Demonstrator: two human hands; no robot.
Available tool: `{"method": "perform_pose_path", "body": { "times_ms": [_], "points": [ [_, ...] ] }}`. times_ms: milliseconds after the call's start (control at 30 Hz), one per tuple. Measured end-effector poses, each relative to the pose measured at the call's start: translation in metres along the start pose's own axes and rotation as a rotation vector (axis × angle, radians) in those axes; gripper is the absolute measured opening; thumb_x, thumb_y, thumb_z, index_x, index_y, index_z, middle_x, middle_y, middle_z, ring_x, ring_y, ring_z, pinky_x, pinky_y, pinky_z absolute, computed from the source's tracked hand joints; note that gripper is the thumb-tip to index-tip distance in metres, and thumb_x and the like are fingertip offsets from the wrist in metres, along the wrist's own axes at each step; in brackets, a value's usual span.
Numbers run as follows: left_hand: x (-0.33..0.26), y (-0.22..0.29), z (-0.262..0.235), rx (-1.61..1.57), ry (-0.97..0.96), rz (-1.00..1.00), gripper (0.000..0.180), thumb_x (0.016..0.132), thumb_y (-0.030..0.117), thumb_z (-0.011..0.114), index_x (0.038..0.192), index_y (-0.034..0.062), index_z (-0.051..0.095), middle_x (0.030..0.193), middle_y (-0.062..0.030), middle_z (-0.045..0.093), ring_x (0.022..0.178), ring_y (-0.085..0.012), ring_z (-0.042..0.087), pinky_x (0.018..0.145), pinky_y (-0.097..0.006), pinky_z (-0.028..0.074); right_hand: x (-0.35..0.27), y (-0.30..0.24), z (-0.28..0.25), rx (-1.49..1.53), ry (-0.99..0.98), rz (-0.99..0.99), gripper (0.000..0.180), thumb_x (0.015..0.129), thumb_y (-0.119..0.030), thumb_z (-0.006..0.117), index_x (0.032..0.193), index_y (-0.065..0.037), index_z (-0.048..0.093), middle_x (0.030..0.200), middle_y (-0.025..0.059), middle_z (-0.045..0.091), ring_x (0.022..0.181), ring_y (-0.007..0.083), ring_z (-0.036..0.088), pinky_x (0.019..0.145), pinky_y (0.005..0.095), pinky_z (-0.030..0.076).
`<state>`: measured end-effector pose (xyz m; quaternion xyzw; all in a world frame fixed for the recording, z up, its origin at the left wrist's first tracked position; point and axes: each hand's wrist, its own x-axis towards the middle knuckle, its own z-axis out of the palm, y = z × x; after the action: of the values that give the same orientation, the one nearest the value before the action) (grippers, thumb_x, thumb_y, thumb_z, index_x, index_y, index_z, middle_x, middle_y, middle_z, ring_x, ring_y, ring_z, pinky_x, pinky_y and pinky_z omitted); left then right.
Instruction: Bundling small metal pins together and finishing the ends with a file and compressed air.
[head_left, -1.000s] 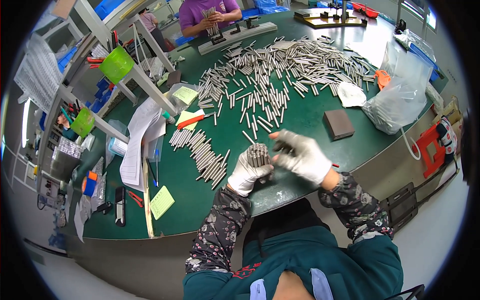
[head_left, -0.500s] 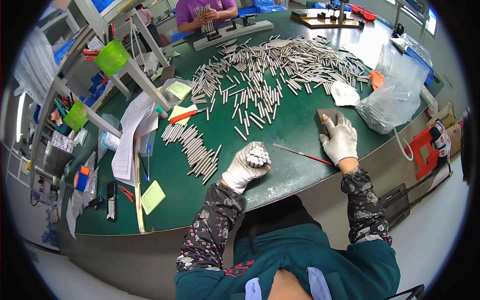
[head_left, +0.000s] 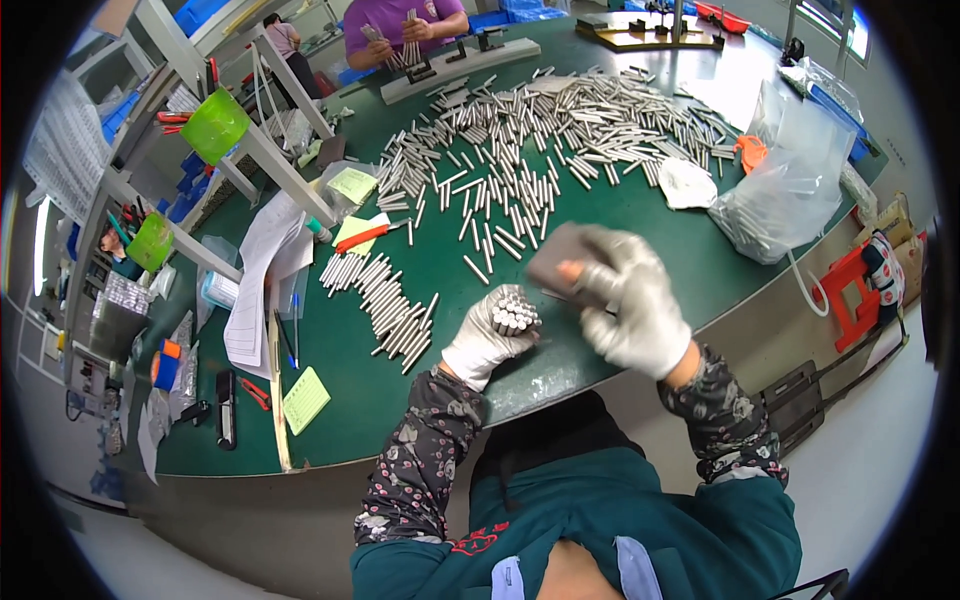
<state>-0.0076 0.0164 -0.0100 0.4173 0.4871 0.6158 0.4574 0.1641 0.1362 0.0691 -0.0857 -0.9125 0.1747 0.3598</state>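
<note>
My left hand (head_left: 480, 343), in a whitish glove, is wrapped round a bundle of metal rods (head_left: 513, 313) near the table's front edge, their ends facing up. In my gloved right hand (head_left: 637, 305) is a dark brown block (head_left: 565, 262), held by the fingers just above and to the right of the bundle; the hand is a little blurred. A thin file, mostly hidden, lies under the right hand. Left of my left hand, a row of loose metal rods (head_left: 395, 318) lies side by side on the green table (head_left: 370, 420).
A large heap of metal rods (head_left: 560, 120) covers the table's far middle. At right are a plastic bag (head_left: 780, 215) and a white cloth (head_left: 686, 184). An orange-red knife (head_left: 362, 237), papers (head_left: 262, 290) and shelf posts stand left. Across the table, a person (head_left: 405, 30) holds rods.
My right hand has lifted the brown block off the table and brought it left and over, close to the bundle. My left hand keeps its hold. The person opposite has parted their hands.
</note>
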Motion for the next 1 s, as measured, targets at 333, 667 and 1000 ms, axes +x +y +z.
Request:
{"method": "perform_pose_path", "body": {
  "times_ms": [333, 667, 1000],
  "points": [
    [0.0, -0.004, 0.006, 0.088, 0.077, 0.07, 0.05, 0.06, -0.011, 0.066, 0.104, 0.0019, 0.047, 0.082, 0.0027, 0.054, 0.076, -0.0053, 0.052, 0.071, -0.018, 0.044, -0.021, 0.059, 0.005, -0.355, 0.005, 0.23, 0.03, 0.059, -0.01, 0.059, 0.089, -0.007, 0.063, 0.104, 0.0157, 0.052, 0.097, 0.0298, 0.049, 0.083, 0.0369, 0.041],
    [-0.001, -0.006, 0.006, 0.117, 0.186, 0.035, 0.041, 0.062, -0.009, 0.066, 0.096, 0.0043, 0.049, 0.071, -0.0004, 0.055, 0.054, -0.0069, 0.051, 0.045, -0.019, 0.042, -0.022, 0.069, -0.019, -0.419, -0.002, 0.24, 0.032, 0.065, -0.022, 0.062, 0.093, -0.007, 0.06, 0.108, 0.0146, 0.051, 0.107, 0.0285, 0.045, 0.085, 0.0391, 0.039],
    [-0.002, -0.002, 0.012, 0.078, 0.143, -0.041, 0.048, 0.061, -0.009, 0.068, 0.102, 0.0015, 0.047, 0.081, 0.0029, 0.054, 0.075, -0.0046, 0.051, 0.07, -0.018, 0.043, 0.015, 0.203, -0.023, -1.142, -0.371, 0.517, 0.022, 0.077, -0.015, 0.048, 0.093, -0.006, 0.062, 0.109, 0.0095, 0.052, 0.109, 0.0237, 0.044, 0.08, 0.0355, 0.038]
  ]
}}
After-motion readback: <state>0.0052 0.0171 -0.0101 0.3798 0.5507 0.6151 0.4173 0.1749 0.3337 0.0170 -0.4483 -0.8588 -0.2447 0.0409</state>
